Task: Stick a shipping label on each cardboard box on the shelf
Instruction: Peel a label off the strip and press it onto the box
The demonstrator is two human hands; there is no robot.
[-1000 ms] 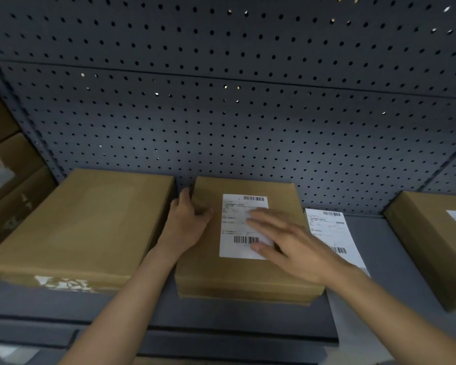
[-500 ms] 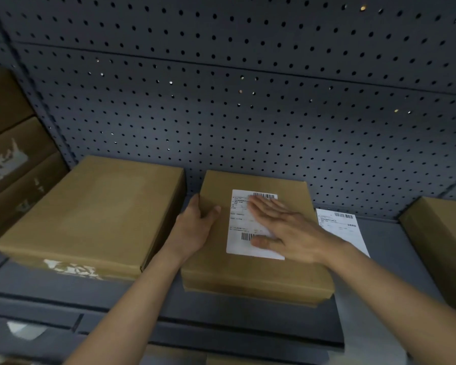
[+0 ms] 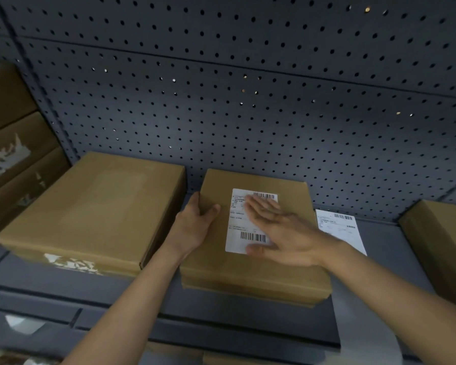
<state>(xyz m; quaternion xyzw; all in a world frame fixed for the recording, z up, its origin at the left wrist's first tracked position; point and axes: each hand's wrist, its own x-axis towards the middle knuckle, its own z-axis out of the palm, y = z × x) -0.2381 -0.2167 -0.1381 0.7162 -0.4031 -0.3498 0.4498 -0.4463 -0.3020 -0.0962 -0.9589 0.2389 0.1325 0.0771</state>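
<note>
Two hands work the middle cardboard box (image 3: 250, 270) at frame centre on the shelf (image 3: 379, 259): left hand (image 3: 194, 227) grasps its left edge, right hand (image 3: 282, 233) lies flat, fingers spread, pressing the white shipping label (image 3: 238, 225) on top.

A dark grey metal shelf (image 3: 379, 259) with a perforated back panel (image 3: 248, 101) carries three flat cardboard boxes. A large unlabelled box (image 3: 95, 212) lies at the left, a middle box (image 3: 248, 270) just beside it, and a right box (image 3: 442, 248) at the edge of view. A loose label sheet (image 3: 340, 227) lies flat between the middle and right boxes.
</note>
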